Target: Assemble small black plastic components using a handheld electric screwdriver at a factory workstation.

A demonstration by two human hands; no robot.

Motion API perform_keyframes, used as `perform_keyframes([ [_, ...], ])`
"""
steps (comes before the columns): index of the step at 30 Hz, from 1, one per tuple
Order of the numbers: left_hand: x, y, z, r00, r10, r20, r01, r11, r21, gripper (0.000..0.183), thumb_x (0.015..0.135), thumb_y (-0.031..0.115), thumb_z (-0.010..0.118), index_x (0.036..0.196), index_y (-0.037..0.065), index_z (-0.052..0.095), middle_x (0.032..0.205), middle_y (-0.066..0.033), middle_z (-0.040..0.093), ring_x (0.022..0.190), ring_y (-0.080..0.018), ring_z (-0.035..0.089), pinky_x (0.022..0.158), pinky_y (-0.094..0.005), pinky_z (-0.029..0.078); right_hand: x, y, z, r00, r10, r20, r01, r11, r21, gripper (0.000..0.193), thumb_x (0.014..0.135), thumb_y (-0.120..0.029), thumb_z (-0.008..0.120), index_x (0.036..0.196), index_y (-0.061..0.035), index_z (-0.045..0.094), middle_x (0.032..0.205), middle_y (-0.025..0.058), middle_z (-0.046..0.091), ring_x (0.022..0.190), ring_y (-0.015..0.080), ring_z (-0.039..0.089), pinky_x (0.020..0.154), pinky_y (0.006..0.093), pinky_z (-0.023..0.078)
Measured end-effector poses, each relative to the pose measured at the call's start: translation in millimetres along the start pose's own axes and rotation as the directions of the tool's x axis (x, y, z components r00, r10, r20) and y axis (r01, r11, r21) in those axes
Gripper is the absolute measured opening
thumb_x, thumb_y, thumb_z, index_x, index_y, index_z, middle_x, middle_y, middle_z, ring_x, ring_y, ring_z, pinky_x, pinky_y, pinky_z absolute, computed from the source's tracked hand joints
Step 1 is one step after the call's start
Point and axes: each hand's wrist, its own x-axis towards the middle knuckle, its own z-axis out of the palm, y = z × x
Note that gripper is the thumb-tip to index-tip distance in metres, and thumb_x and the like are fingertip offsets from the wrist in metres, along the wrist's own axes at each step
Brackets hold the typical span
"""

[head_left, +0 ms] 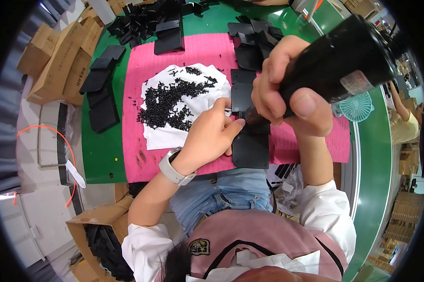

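In the head view, the right hand (299, 94) wraps its fingers around a black cylindrical tool (339, 61), tilted over a black part (250, 151) at the pink mat's (139, 167) near edge. The left hand (208, 138) has thumb and forefinger close together at that part, though I cannot tell whether they pinch anything; black screws (165, 103) lie on a white cloth (162, 140) beside it.

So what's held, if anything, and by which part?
Right hand: black cylindrical tool, grip around its lower end. Left hand: at the black plate; can't tell whether it pinches anything.
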Motion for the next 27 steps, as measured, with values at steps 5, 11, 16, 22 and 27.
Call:
perform_keyframes([
  [5, -1.1, 4.3, -0.6, 0.999, -0.037, 0.011, 0.036, 0.998, 0.048, 0.035, 0.085, 0.015, 0.055, 0.106, -0.011, 0.044, 0.055, -0.0130, 0.060, 0.045, -0.0211, 0.059, 0.048, -0.0316, 0.044, 1.6, 2.8, -0.2, 0.999, 0.049, 0.012, -0.049, 0.994, 0.099, 0.037, 0.075, -0.027, 0.064, 0.088, -0.0013, 0.042, 0.054, 0.0043, 0.045, 0.038, 0.0100, 0.039, 0.034, 0.0221, 0.031],
  [11, -0.5, 2.9, 0.5, 1.000, -0.017, -0.008, 0.017, 0.999, 0.044, 0.034, 0.084, 0.014, 0.056, 0.105, -0.011, 0.044, 0.055, -0.0133, 0.060, 0.045, -0.0219, 0.059, 0.048, -0.0324, 0.044, 2.9, 6.1, -3.3, 0.997, 0.037, 0.072, -0.041, 0.998, 0.053, 0.037, 0.074, -0.025, 0.065, 0.088, -0.0004, 0.042, 0.055, 0.0048, 0.045, 0.038, 0.0099, 0.039, 0.035, 0.0218, 0.032],
  [16, 2.4, -1.6, 2.0, 0.999, 0.034, -0.026, -0.032, 0.997, 0.066, 0.030, 0.084, 0.013, 0.056, 0.101, -0.009, 0.045, 0.054, -0.0136, 0.059, 0.047, -0.0246, 0.059, 0.049, -0.0349, 0.044, 3.1, 5.0, -3.1, 0.995, 0.042, 0.091, -0.049, 0.996, 0.073, 0.036, 0.074, -0.024, 0.066, 0.087, -0.0004, 0.042, 0.055, 0.0050, 0.046, 0.040, 0.0101, 0.040, 0.036, 0.0220, 0.033],
  [22, 0.6, -1.6, 0.4, 0.988, 0.125, -0.095, -0.105, 0.976, 0.193, 0.033, 0.081, 0.016, 0.059, 0.101, -0.007, 0.047, 0.058, -0.0157, 0.060, 0.055, -0.0319, 0.061, 0.053, -0.0396, 0.046, -7.0, 2.7, -3.1, 0.989, -0.020, 0.148, 0.012, 0.998, 0.055, 0.043, 0.073, -0.028, 0.073, 0.090, -0.0025, 0.043, 0.056, 0.0032, 0.048, 0.041, 0.0110, 0.043, 0.039, 0.0233, 0.034],
  [27, -5.0, -3.1, 11.0, 0.968, 0.199, -0.155, -0.110, 0.885, 0.453, 0.058, 0.078, 0.033, 0.066, 0.117, -0.005, 0.046, 0.058, -0.0082, 0.059, 0.058, -0.0249, 0.060, 0.054, -0.0350, 0.044, -7.4, -15.8, -31.1, 0.973, -0.181, 0.140, 0.138, 0.952, 0.275, 0.044, 0.080, -0.039, 0.062, 0.097, -0.0060, 0.040, 0.052, -0.0028, 0.046, 0.037, 0.0083, 0.047, 0.040, 0.0211, 0.040],
])
